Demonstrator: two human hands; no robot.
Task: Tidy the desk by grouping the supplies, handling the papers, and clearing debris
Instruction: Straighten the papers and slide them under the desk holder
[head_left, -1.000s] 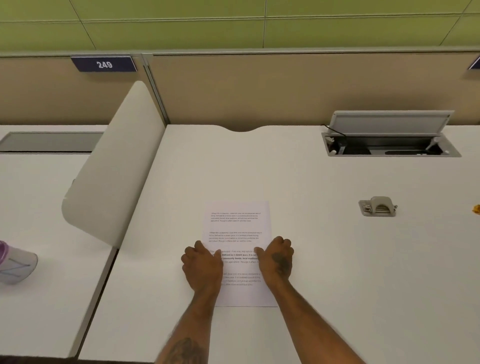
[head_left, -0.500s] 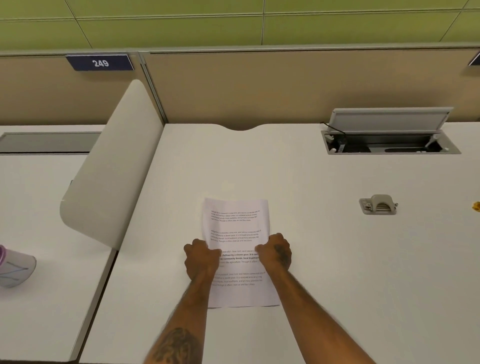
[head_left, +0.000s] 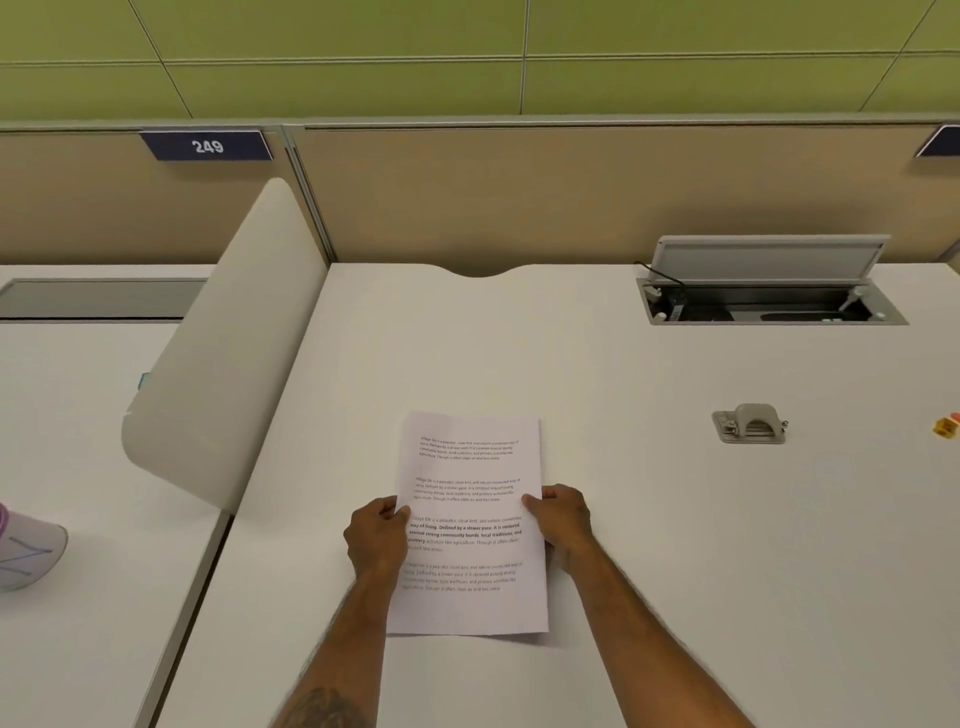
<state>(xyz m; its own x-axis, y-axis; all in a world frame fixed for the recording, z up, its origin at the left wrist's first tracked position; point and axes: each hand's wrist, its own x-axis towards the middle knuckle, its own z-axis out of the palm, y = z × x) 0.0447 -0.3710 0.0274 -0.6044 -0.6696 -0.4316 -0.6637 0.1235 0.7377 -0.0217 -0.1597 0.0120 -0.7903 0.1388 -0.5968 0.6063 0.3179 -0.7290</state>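
Head view showed a white printed sheet of paper (head_left: 470, 525) on the white surface (head_left: 675, 545), held between the hands. The left hand (head_left: 376, 538) pinched its left edge and the right hand (head_left: 563, 519) gripped its right edge. A grey hole punch (head_left: 750, 423) sat well apart, to the right.

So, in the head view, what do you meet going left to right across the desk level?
Pale cup → curved divider panel → left hand → printed paper → right hand → hole punch → small orange item at the right edge.
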